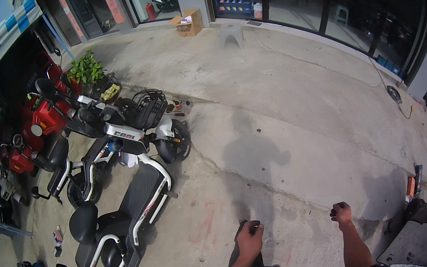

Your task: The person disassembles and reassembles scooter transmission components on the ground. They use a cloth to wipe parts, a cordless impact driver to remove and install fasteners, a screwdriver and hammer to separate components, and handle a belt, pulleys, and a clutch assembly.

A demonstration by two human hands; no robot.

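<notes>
Nothing is held in either hand, so any handling is judged as not yet begun. The left hand (250, 238) is seen above the concrete floor (281, 139), to the right of the white and black electric scooter (126, 214) and well apart from it; its fingers are curled narrow around nothing visible. The right hand (342, 214) is carried farther right of the scooter, its fingers closed into a loose fist, again with nothing in it. The scooter is parked upright, untouched, its front end near a second scooter with a front basket (150, 107); red scooters (44, 121) stand beyond that. A cardboard box (187, 23) is set far behind the scooter by the shopfront. No tool is taken up.
</notes>
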